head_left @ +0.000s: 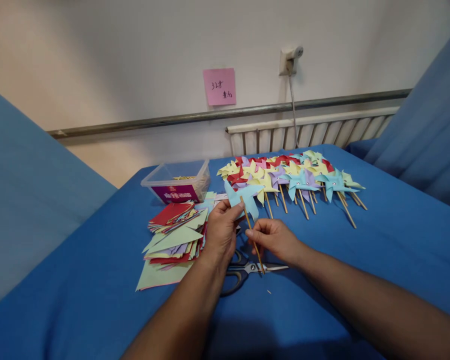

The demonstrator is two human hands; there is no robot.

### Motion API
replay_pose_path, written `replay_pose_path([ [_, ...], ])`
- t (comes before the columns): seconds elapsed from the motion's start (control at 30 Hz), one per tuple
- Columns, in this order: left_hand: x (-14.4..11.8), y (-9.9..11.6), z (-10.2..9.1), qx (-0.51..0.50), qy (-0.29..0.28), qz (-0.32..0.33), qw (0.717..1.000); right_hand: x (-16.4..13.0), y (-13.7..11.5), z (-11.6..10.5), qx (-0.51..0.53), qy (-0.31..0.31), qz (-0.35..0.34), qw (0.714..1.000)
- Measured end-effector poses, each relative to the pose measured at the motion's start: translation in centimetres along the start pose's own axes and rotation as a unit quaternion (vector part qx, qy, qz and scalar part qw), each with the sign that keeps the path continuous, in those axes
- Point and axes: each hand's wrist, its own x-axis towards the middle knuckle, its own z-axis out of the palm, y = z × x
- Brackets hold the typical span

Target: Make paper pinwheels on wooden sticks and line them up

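A light-blue paper pinwheel (pixel 247 197) is in my left hand (pixel 223 227), whose thumb presses the top of a thin wooden stick (pixel 255 245) against its back. Lower down, my right hand (pixel 273 237) pinches the same stick between thumb and fingers. The stick slants down to the right, its lower end passing over a pair of scissors (pixel 252 268) with dark handles. These scissors lie on the blue cloth under my hands, blades pointing right. My left fingers are partly hidden behind the paper.
Left of my hands are stacks of coloured paper (pixel 176 240). Behind them stands a clear plastic box (pixel 176 182) with sticks inside. Several finished pinwheels (pixel 300 182) lie in a pile at the back right. A radiator (pixel 315 132) and wall border the blue-covered table (pixel 97 260).
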Motion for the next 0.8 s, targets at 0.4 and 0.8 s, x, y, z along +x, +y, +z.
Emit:
replay_pose_path([
  [0.4, -0.5, -0.6, 0.4, 0.116, -0.09, -0.087, 0.985, 0.6, -1.9, -3.4, 0.077, 0.108, -0.069, 0.989],
  [0.8, -0.4, -1.1, 0.4, 0.125, -0.095, -0.083, 0.984, 0.5, -2.3, -3.0, 0.165, 0.069, -0.026, 0.983],
])
